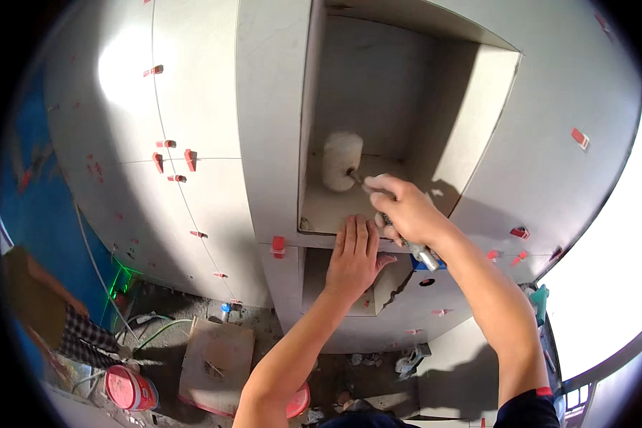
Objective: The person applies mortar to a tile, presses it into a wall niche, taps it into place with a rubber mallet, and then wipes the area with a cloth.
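Your mallet head (342, 161): off-white, matt, rubber-like. Its handle (426, 258): shiny bare metal at the butt. Wall tiles (200, 93) to your left: smooth, faint sheen, glare patch high up. Niche lining (367, 71) ahead of you: smooth, duller, matt. Red clips (190, 160): plastic. Bucket (125, 391): smooth plastic, slight gloss. Floor (165, 294) below you: rough, gritty. Your sleeve (524, 412): dark matt cloth. Co-worker's trousers (85, 334): checked cloth.

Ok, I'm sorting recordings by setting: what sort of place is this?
Probably a room under renovation: red clips dot the pale wall tiles, the right hand grips a mallet whose white head is inside a niche, and a red bucket stands on a littered floor.
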The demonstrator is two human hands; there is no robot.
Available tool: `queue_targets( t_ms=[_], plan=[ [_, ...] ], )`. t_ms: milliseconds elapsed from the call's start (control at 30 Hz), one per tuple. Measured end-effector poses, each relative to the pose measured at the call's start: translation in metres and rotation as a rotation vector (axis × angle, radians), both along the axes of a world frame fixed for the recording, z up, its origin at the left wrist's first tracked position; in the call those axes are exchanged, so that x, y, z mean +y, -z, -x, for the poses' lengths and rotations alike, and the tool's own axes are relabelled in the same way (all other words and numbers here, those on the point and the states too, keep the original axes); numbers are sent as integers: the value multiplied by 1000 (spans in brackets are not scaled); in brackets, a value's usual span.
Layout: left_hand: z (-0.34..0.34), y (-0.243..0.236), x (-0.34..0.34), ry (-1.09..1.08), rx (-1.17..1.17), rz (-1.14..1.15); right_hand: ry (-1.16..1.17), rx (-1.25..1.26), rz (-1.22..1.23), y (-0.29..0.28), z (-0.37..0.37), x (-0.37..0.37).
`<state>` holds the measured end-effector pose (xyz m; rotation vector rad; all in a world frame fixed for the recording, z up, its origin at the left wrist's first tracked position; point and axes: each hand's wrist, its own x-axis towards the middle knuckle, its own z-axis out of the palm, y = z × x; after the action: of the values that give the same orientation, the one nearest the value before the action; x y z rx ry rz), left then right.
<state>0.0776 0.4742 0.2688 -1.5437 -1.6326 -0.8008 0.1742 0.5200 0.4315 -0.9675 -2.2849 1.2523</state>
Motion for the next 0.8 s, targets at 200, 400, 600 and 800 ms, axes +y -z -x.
queue_targets(
  t_ms=[200,400,600,800],
  plan=[
    [3,1,0,-4,1,43,8,78,23,11,11,9],
    [1,1,-4,7,-15,98,-25,106,62,10,11,14],
    [-2,-3,-4,23,-6,78,-28,78,23,10,7,16],
    [-2,-6,-8,3,6,111,-71,6,-12,16,4,19]
  ],
)
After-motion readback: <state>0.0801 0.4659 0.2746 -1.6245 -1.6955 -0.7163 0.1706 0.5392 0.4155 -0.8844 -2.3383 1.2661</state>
